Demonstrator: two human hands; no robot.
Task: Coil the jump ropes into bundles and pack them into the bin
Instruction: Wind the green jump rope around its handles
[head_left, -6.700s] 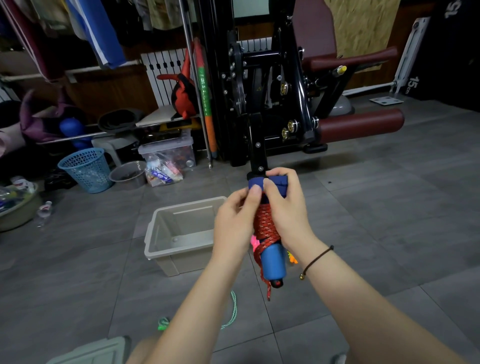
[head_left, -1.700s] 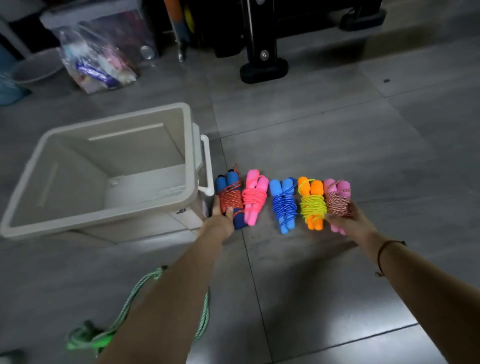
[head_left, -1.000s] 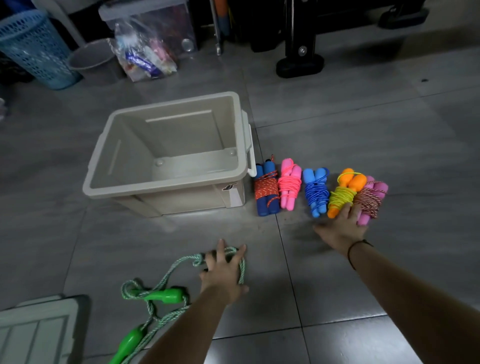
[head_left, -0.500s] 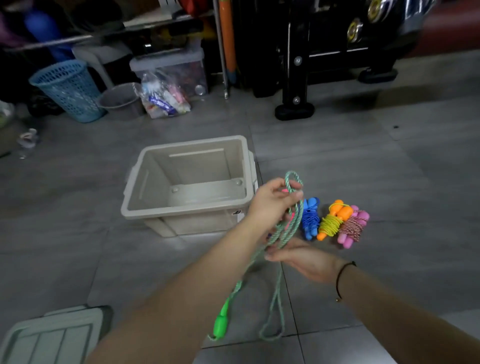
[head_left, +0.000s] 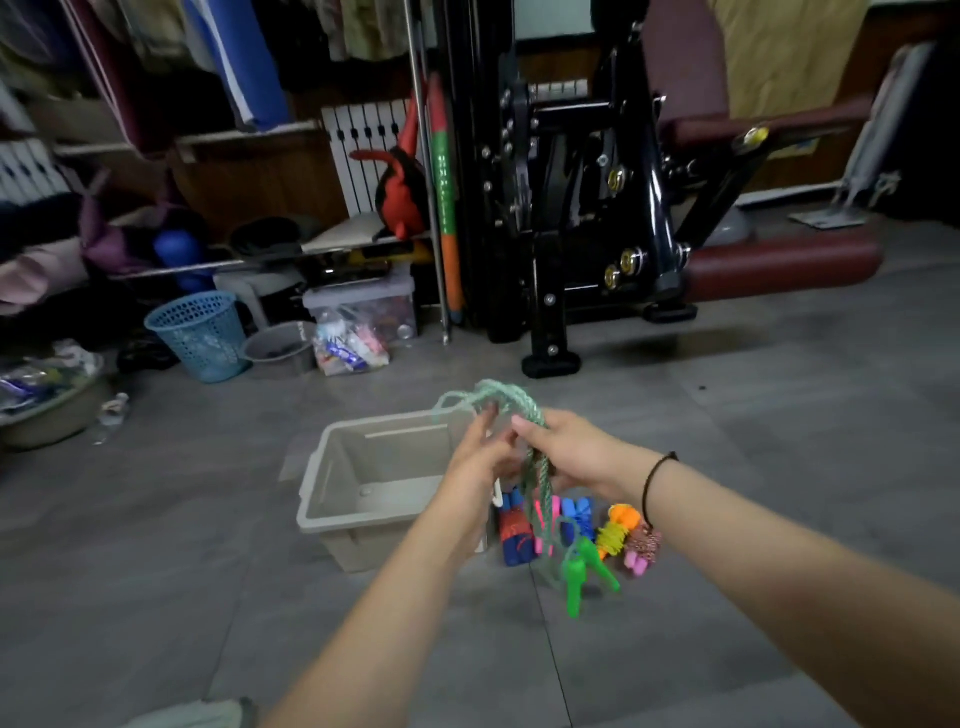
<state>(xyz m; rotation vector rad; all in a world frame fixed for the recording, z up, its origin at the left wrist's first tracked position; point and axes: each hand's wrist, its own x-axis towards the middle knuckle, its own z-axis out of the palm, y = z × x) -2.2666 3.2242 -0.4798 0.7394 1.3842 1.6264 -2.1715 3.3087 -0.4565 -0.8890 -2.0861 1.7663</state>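
Two hands meet at the green jump rope (head_left: 541, 480), held up near the beige bin (head_left: 312, 499). The right hand (head_left: 574, 451) curls its fingers round the strands, loops arching above. The left hand (head_left: 475, 465) points its fingers up against the loops; its grip is blurred. The green handles (head_left: 577, 574) dangle below the fingers.

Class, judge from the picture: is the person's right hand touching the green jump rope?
Touching. The head view shows the right hand gripping the green jump rope, whose strands pass under its thumb.
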